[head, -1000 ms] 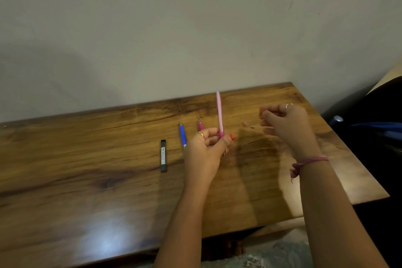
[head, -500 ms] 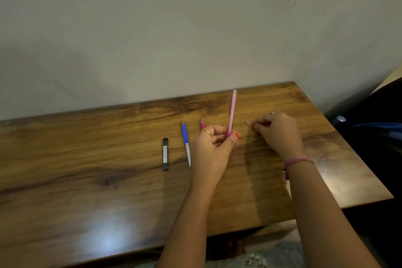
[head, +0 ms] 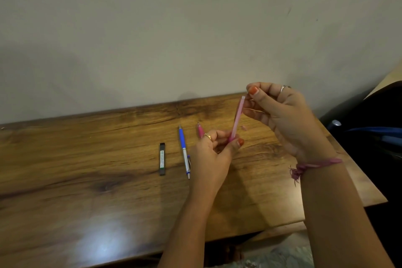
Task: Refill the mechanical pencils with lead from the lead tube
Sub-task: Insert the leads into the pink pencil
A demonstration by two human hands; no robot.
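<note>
My left hand (head: 214, 154) grips the lower end of a pink mechanical pencil (head: 237, 117), held nearly upright above the wooden table (head: 87, 180). My right hand (head: 280, 113) is at the pencil's top end, thumb and fingers pinched together there; whether a lead sits between them is too small to tell. A blue and silver pencil (head: 184, 150) lies on the table left of my left hand. Just behind that hand lies another pink pencil (head: 200, 130), partly hidden. The black lead tube (head: 162, 159) lies farther left. A small pink piece (head: 244, 127) rests on the table.
A plain wall rises right behind the table's far edge. To the right of the table stands a dark object with a blue part (head: 374, 132). The table's right edge runs close under my right forearm.
My right hand rose from the tabletop to the top end of the pink pencil. My left hand tilted the pencil slightly rightward.
</note>
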